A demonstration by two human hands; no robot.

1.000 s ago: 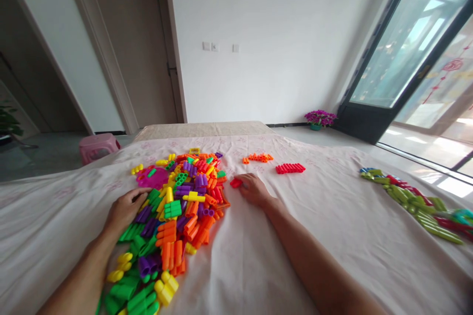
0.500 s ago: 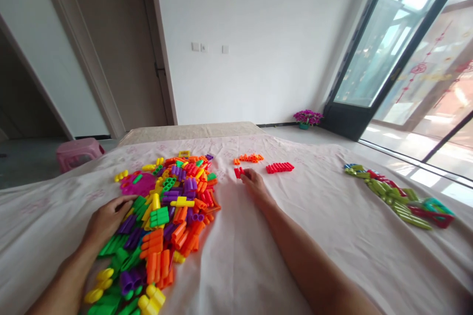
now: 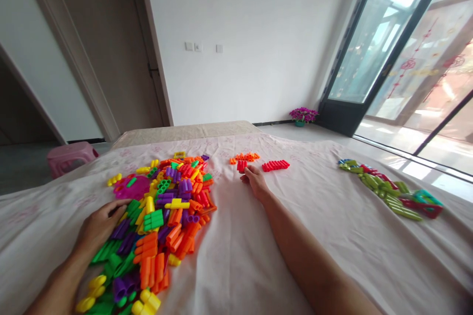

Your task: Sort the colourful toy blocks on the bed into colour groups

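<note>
My right hand (image 3: 254,181) pinches a small red plastic building block (image 3: 242,166), held just in front of a row of orange blocks (image 3: 247,157). Beside it, to the right, lies a row of joined red blocks (image 3: 276,165). At the left edge of a big mixed pile, my left hand (image 3: 99,225) rests with its fingers partly apart, close to a green block (image 3: 133,207). Its fingertips are partly hidden by the pile. That heap holds purple blocks (image 3: 185,187), a yellow block (image 3: 177,204) and orange blocks (image 3: 146,247).
A magenta plastic piece (image 3: 137,188) lies at the pile's far left. On the right side of the cloth (image 3: 314,216) are olive-green blocks (image 3: 373,183) with red and teal pieces. A pink stool (image 3: 72,157) stands beyond the left edge.
My right hand has raised the red block slightly and brought it closer to the orange row. My left hand stays at the pile's edge. The whole view has shifted a little.
</note>
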